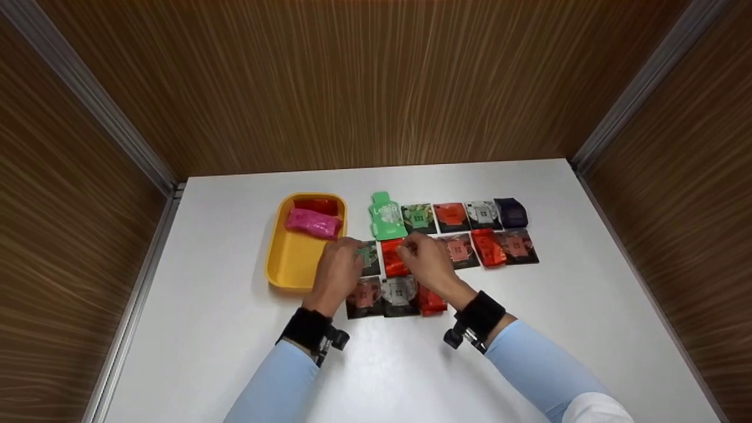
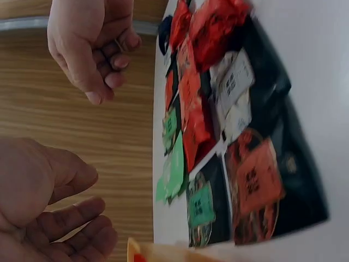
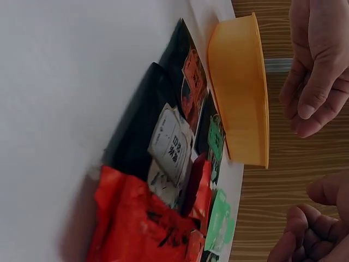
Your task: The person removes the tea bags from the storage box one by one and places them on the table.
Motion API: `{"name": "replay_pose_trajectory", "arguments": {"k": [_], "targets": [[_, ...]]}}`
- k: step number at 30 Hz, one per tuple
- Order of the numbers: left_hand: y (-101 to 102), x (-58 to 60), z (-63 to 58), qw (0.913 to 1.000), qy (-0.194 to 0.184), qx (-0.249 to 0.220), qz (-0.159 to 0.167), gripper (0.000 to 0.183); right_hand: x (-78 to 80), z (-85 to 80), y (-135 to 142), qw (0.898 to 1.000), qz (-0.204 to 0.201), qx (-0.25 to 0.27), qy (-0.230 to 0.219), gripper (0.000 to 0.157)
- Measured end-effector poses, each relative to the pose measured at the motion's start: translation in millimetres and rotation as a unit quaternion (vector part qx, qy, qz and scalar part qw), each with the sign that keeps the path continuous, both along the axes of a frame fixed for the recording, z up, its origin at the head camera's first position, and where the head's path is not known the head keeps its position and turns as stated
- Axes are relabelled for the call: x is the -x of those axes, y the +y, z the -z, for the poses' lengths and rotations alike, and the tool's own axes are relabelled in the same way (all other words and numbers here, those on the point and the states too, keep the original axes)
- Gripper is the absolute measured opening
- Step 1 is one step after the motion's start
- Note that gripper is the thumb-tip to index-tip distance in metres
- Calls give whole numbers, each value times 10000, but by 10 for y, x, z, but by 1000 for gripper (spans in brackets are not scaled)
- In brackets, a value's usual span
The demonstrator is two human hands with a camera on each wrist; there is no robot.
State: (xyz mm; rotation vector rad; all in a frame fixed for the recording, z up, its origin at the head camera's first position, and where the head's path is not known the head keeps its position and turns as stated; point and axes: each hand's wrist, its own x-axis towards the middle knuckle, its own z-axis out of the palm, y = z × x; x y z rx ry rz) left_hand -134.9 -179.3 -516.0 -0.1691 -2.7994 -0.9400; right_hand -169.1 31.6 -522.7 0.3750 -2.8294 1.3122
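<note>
My left hand (image 1: 339, 267) hovers between the yellow tray (image 1: 276, 252) and the rows of tea packets, its fingers loosely bent with nothing between them. A packet with a green label (image 1: 369, 258) lies beside its fingertips. My right hand (image 1: 433, 264) hangs over the middle row, fingers curled loosely and holding nothing; in the head view it overlaps a shiny red packet (image 1: 392, 258). In the left wrist view, both hands show above the packets, thumbs apart from the fingers. Nearest my wrists lie a red-labelled packet (image 1: 365, 294), a white-labelled packet (image 1: 400, 294) and another red packet (image 1: 433, 301).
A pink packet (image 1: 314, 223) and a red one (image 1: 324, 204) lie in the tray. The back row holds a green bottle-shaped pouch (image 1: 388, 218), several square packets and a dark purple packet (image 1: 512, 212). Wood-grain panels (image 1: 376, 82) enclose the white table (image 1: 205, 294).
</note>
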Motion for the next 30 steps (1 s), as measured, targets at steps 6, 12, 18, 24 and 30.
{"name": "replay_pose_trajectory", "arguments": {"k": [6, 12, 18, 24, 30], "targets": [[-410, 287, -36, 9971, -475, 287, -529, 21, 167, -32, -285, 9997, -217, -81, 30, 10], [-675, 524, -32, 9912, -761, 857, -666, 21, 240, 19, -442, 9990, -426, -45, -96, 10], [-691, 695, -44, 9766, -961, 1917, -145, 31, 245, 65, -492, 9989, -460, -34, -111, 9], [-666, 692, -26, 9600, -1496, 2345, 338, 44, 235, 69, -493, 9984, -522, 87, -220, 10], [-704, 646, -8, 9659, -1625, 1918, 614, 41, 220, 77, -443, 9975, -560, 191, -391, 10]]}}
